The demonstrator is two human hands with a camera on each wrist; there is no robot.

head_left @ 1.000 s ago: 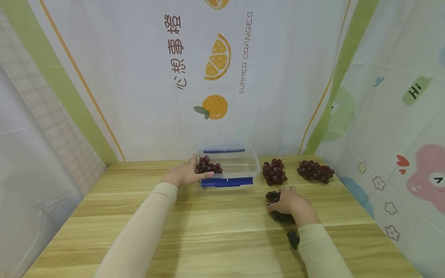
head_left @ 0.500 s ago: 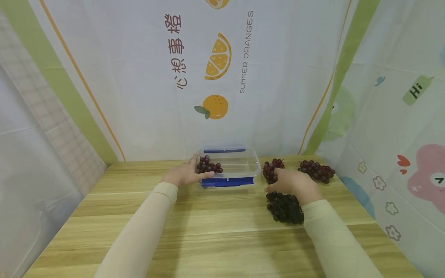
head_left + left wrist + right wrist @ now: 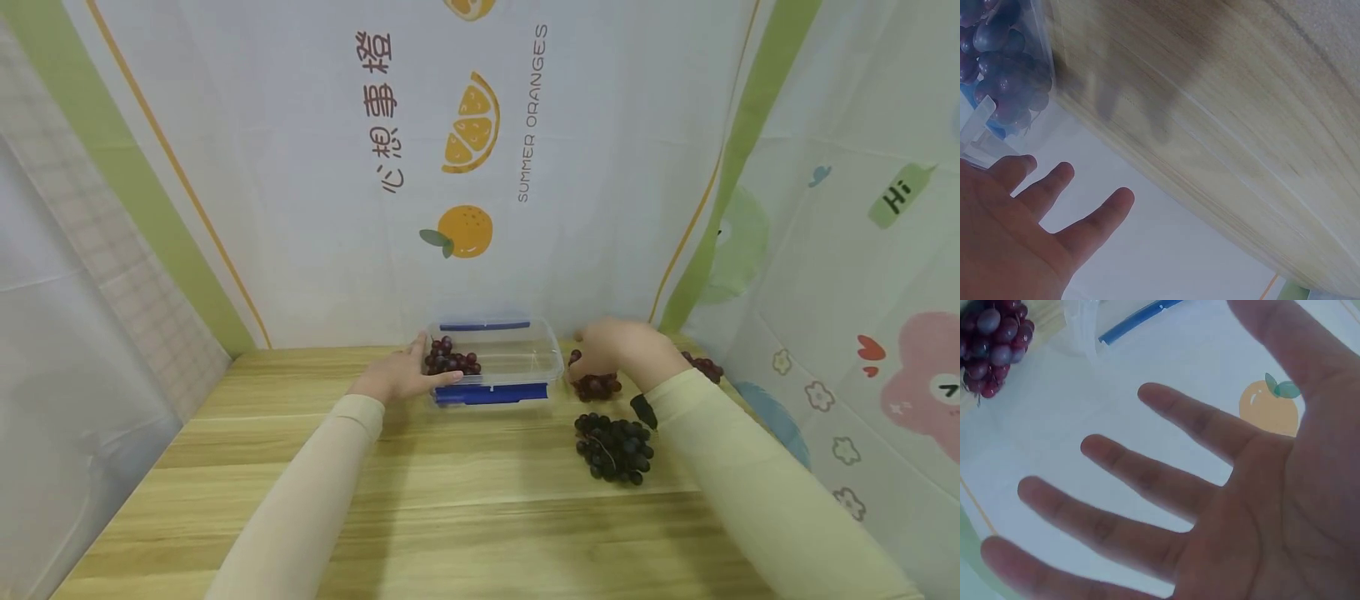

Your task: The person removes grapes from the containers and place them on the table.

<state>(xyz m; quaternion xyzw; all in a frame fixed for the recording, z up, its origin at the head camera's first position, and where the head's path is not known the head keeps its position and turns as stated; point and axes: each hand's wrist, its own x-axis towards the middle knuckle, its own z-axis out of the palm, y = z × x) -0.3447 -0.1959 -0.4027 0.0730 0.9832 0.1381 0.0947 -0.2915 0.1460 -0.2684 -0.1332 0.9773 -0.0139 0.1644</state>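
Note:
My left hand (image 3: 397,375) rests at the left end of a clear plastic food container (image 3: 517,360) with blue clips; its thumb lies along the front rim. The left wrist view shows its fingers (image 3: 1100,228) stretched out. A small bunch of red grapes (image 3: 452,358) lies in the container's left part. Over another bunch of red grapes (image 3: 597,387), right of the container, is my right hand (image 3: 618,346), partly covering it. Its fingers (image 3: 1141,475) look straight and spread in the right wrist view, apart from the grapes.
A bunch of black grapes (image 3: 615,448) lies nearer on the wooden table (image 3: 480,500). Farther right, a third red bunch (image 3: 705,367) is partly hidden by the right forearm. A white printed curtain (image 3: 315,208) hangs behind the table.
My right hand has moved from the black grapes away from me to the red bunch beside the container. The black bunch is now uncovered. The left hand and container have stayed put.

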